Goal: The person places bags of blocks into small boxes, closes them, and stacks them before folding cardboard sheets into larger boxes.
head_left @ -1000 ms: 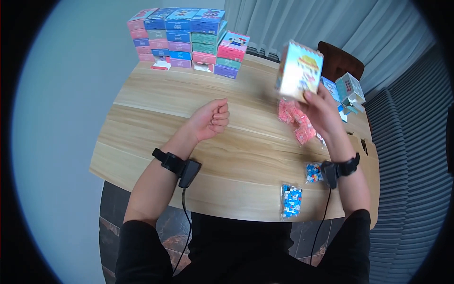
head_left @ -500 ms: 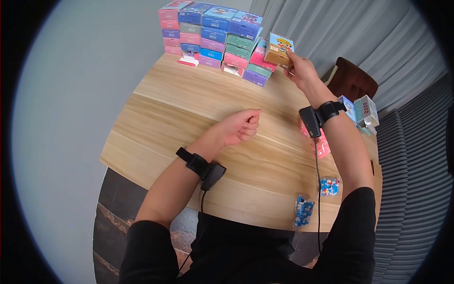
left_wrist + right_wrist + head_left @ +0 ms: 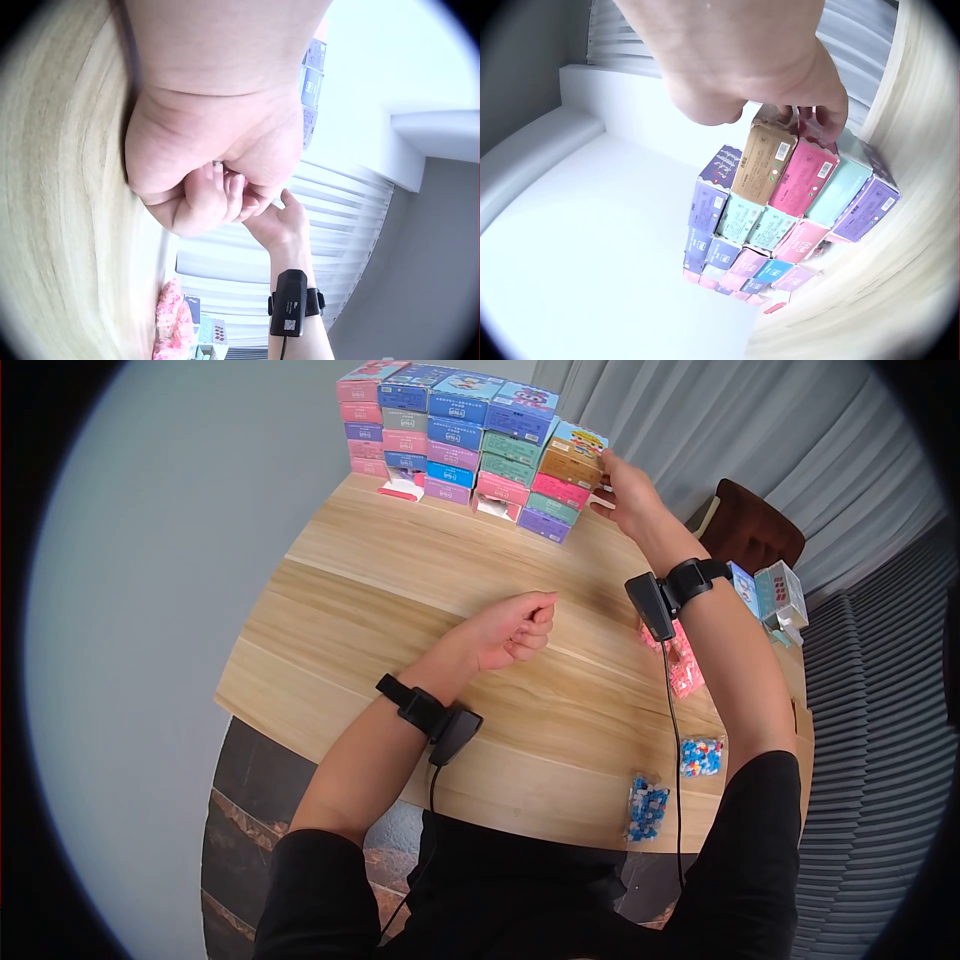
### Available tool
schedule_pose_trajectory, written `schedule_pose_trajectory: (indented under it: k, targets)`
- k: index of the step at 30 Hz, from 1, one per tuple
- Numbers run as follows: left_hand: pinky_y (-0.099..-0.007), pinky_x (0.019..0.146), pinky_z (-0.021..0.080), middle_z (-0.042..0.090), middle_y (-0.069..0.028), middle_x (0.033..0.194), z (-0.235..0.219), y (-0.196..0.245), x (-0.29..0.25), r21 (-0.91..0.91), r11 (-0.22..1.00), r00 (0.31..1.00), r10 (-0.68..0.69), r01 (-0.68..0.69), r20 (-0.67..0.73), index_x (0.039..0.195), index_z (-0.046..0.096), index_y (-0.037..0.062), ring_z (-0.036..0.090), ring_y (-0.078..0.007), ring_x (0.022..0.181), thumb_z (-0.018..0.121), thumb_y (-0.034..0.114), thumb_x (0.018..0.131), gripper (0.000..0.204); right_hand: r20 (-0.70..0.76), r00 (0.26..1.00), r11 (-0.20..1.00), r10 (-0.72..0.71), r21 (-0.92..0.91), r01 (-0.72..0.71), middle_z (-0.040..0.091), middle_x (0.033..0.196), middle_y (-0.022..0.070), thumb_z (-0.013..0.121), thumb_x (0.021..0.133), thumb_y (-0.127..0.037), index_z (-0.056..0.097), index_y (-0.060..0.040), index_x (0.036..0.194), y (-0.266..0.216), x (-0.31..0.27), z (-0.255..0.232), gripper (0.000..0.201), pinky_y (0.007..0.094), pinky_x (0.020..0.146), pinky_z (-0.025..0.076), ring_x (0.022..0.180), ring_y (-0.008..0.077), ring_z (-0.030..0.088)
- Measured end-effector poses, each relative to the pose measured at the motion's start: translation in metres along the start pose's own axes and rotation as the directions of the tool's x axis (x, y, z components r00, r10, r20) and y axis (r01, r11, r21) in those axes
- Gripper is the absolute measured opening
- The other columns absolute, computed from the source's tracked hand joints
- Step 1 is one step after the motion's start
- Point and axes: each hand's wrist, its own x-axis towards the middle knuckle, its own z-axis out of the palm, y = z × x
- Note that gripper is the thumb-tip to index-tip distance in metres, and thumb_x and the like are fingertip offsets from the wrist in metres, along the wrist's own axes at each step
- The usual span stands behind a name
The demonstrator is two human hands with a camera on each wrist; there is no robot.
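A brown box (image 3: 571, 461) with a yellow cartoon picture on top lies on a pink box (image 3: 560, 491) at the right end of a stack. My right hand (image 3: 632, 495) is at the right ends of these two boxes, thumb near the top edge of the brown one. In the right wrist view its fingertips (image 3: 829, 118) touch the box ends, partly hidden behind the hand. My left hand (image 3: 512, 631) rests on the table (image 3: 400, 590) with fingers loosely curled and nothing in them; the left wrist view shows them bent toward the palm.
Several columns of coloured boxes (image 3: 455, 432) stand along the back edge. Bags of pink pieces (image 3: 685, 665) lie under the right forearm, with two bags of blue and white pieces (image 3: 647, 810) nearer the front. Opened boxes (image 3: 782, 595) and a brown chair (image 3: 752, 530) are at the right.
My right hand has carried the brown box from the right onto the end column and now touches its side without gripping it. The left hand stays loosely curled on the table.
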Motion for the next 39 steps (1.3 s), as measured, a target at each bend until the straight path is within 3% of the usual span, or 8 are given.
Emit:
schedule_pose_trajectory:
  k: [7,12,15,18,21,27,34,39]
  targets:
    - [-0.0189,0.037,0.016,0.027,0.0086,0.054,0.000,0.001,-0.001,-0.004,1.000,1.000,-0.006,0.006,0.018,0.069,0.040,0.0177,0.023,-0.0032,0.044,0.043,0.034,0.103,0.037,0.124,0.992,0.996,-0.010,0.086,0.000,0.053,0.118,0.0080,0.052,0.098,-0.040,0.053,-0.0047,0.117,0.013,-0.011,-0.022,0.041,0.0405,0.090,0.043,0.107,0.0224,0.050]
    - [-0.0186,0.037,0.016,0.026,0.0086,0.054,0.002,0.001,-0.002,0.003,1.000,1.000,-0.004,0.004,-0.023,0.069,0.040,0.0173,0.024,-0.0031,0.044,0.044,0.034,0.102,0.037,0.169,0.986,0.982,-0.001,0.185,-0.030,0.054,0.119,0.0093,0.055,0.098,-0.035,0.049,-0.0046,0.125,0.045,-0.056,-0.045,0.042,0.0359,0.084,0.051,0.105,0.0228,0.057]
    - [-0.0182,0.037,0.016,0.027,0.0086,0.054,0.002,0.002,-0.002,0.005,1.000,1.000,-0.008,0.008,-0.029,0.068,0.039,0.0173,0.024,-0.0031,0.044,0.044,0.033,0.102,0.038,0.259,0.966,0.976,0.016,0.205,-0.071,0.058,0.111,0.0065,0.053,0.099,-0.025,0.053,-0.0057,0.118,0.060,-0.105,-0.064,0.027,0.0334,0.081,0.052,0.102,0.0197,0.059]
    - [-0.0174,0.037,0.016,0.026,0.0083,0.054,0.005,0.002,-0.003,0.003,1.000,0.999,-0.008,0.008,-0.051,0.068,0.039,0.0171,0.024,-0.0032,0.045,0.044,0.033,0.102,0.038,0.308,0.951,0.942,-0.002,0.321,-0.102,0.061,0.115,0.0096,0.052,0.100,-0.020,0.054,-0.0045,0.119,0.063,-0.153,-0.099,0.024,0.0316,0.080,0.053,0.101,0.0194,0.063]
    - [-0.0170,0.037,0.017,0.026,0.0082,0.055,0.004,0.002,-0.004,-0.007,1.000,0.999,0.000,0.000,-0.053,0.067,0.038,0.0169,0.024,-0.0034,0.046,0.044,0.033,0.102,0.039,0.251,0.961,0.911,-0.113,0.412,-0.001,0.064,0.113,0.0121,0.051,0.100,-0.019,0.054,-0.0031,0.118,0.075,-0.188,-0.147,0.024,0.0312,0.079,0.054,0.100,0.0209,0.064]
    - [-0.0170,0.036,0.017,0.027,0.0073,0.055,0.005,0.000,-0.003,-0.046,0.999,0.999,0.004,-0.006,-0.039,0.067,0.037,0.0158,0.025,-0.0038,0.046,0.043,0.031,0.103,0.040,0.201,0.963,0.768,-0.180,0.641,0.009,0.064,0.108,0.0122,0.051,0.099,-0.019,0.055,-0.0018,0.118,0.126,-0.220,-0.230,0.026,0.0291,0.074,0.054,0.097,0.0226,0.065]
    - [-0.0169,0.036,0.018,0.029,0.0062,0.056,0.009,-0.003,0.000,0.002,1.000,0.999,0.019,-0.019,-0.039,0.066,0.036,0.0147,0.025,-0.0038,0.045,0.041,0.029,0.103,0.040,0.074,0.938,0.800,-0.339,0.547,0.246,0.065,0.103,0.0112,0.051,0.099,-0.020,0.056,-0.0014,0.116,0.143,-0.235,-0.253,0.025,0.0271,0.071,0.054,0.093,0.0194,0.066]
    - [-0.0172,0.042,0.024,0.037,0.0059,0.060,0.022,-0.007,-0.004,0.314,0.950,0.998,0.013,0.005,-0.056,0.077,0.047,0.0109,0.032,-0.0036,0.051,0.046,0.030,0.102,0.031,-0.182,0.939,0.820,-0.293,0.456,0.345,0.066,0.089,0.0060,0.052,0.100,-0.019,0.060,-0.0031,0.103,0.158,-0.225,-0.261,0.019,0.0232,0.062,0.049,0.076,0.0117,0.063]
